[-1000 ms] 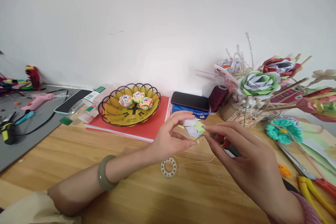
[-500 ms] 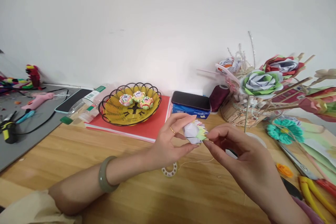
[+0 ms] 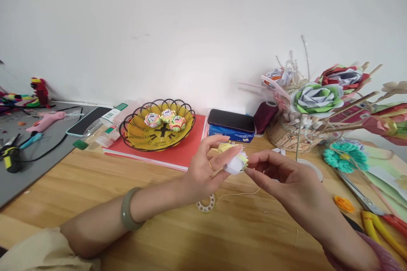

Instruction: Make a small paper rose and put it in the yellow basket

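Note:
A small folded paper flower point(image 3: 235, 163), white with pale yellow-green petals, is held above the wooden table. My left hand point(image 3: 206, 169) grips it between thumb and fingers, one finger lying across its top. On the flower's right edge, the thumb and index finger of my right hand point(image 3: 282, 178) pinch a petal. A white ring-shaped spool point(image 3: 206, 203) rests on the table below, and a thin thread point(image 3: 238, 194) runs from it toward my right hand.
Behind, a yellow woven basket point(image 3: 144, 135) holds three paper flowers on red paper point(image 3: 178, 156). A phone point(image 3: 231, 121) lies on a blue pack point(image 3: 230, 133). To the right stand a paper bouquet point(image 3: 318, 99), a teal flower point(image 3: 345, 156) and scissors point(image 3: 362, 192). Bottles point(image 3: 110, 123) lie left.
The paper flower has turned in my left hand, and a left finger now lies across its top. My right hand stays at its right edge.

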{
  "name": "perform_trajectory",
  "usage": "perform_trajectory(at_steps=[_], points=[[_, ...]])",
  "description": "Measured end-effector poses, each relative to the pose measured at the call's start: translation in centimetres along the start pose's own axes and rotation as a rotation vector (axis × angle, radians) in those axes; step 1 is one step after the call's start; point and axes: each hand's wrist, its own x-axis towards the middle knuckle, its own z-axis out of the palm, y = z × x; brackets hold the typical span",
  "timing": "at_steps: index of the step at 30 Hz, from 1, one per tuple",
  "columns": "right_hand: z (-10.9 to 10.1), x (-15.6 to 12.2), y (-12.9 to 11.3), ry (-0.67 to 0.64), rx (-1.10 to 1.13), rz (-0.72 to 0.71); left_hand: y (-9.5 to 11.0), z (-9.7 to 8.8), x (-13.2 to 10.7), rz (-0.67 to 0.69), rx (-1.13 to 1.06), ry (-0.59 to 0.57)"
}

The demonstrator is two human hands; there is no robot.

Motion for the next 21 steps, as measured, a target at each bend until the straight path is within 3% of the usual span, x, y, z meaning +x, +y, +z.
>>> perform_trajectory(at_steps=[11, 15, 21], points=[[-0.6, 0.3, 0.3, -0.086, -0.1, -0.145, 0.2, -0.1, 0.3, -0.082, -0.124, -0.038], [-0.5, 0.2, 0.3, -0.036, -0.193, -0.238, 0.1, 0.1, 0.2, -0.067, -0.122, -0.034], [0.1, -0.7, 0.5, 0.136, -0.467, -0.507, 0.5, 0.3, 0.0, -0.084, -0.12, 0.009]])
